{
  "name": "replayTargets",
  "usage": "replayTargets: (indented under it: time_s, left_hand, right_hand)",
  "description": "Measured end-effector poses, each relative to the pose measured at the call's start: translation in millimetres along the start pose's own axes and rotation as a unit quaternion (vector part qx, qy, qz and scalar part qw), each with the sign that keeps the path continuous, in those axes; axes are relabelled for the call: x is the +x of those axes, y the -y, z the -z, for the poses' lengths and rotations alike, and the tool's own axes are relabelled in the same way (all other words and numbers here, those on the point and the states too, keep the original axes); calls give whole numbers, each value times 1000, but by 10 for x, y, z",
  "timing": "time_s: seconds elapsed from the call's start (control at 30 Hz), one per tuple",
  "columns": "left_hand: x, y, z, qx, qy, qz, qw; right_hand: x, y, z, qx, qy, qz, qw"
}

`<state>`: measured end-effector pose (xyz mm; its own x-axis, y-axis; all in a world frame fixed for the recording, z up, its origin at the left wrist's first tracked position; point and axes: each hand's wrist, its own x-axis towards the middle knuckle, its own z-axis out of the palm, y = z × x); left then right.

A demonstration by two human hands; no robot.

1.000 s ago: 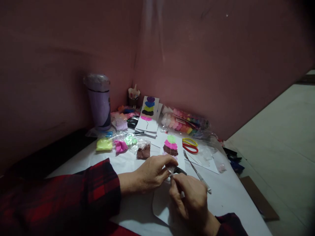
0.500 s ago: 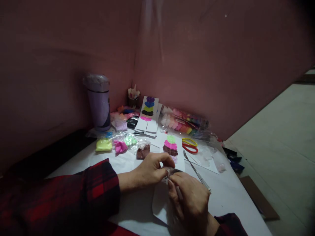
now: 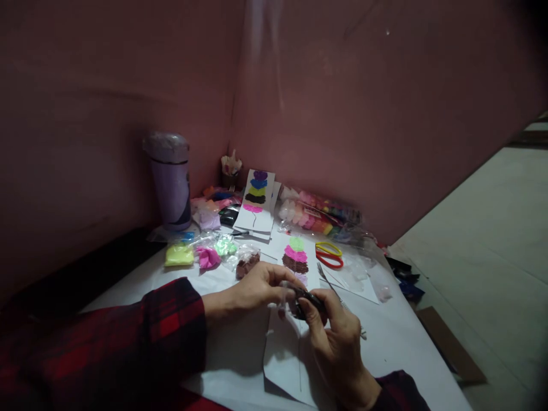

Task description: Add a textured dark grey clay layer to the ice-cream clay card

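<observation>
My left hand and my right hand meet above a white paper sheet on the table. Both pinch a small clear packet with dark material between their fingertips. My sleeves are red and black plaid. Just beyond the hands lies a white card with green, pink and brown clay layers. A metal fork lies to the right of that card, close to my right hand.
Small bags of yellow, pink, green and brown clay lie at the left. A purple tumbler stands by the wall. A finished card, a pack of coloured clay and red and yellow loops lie farther back.
The dark packet has come into view between my fingertips, and my right hand has turned and lifted slightly. My left hand has drawn its fingers closer to the packet.
</observation>
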<state>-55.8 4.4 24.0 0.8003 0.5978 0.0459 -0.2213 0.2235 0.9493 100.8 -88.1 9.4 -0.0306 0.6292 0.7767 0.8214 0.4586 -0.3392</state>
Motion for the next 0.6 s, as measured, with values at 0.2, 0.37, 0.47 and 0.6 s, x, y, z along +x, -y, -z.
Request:
replayTargets:
  time_s: [0.2,0.37,0.47,0.6]
  left_hand:
    - [7,18,7,-5,-8,5,1000]
    - [1,19,-30,-25,-11,1,1000]
    - [-4,15,-39,-39,-13,14,999]
    - [-5,20,-37,-48,-10,28,998]
  right_hand:
    - [-19,-41,-30,30,18,-22,999]
    - [-16,-7,-21,33,30,-30,999]
    - [-19,2,-18,34,32,-33,998]
    - [-35,-14,-34,34,28,-22,999]
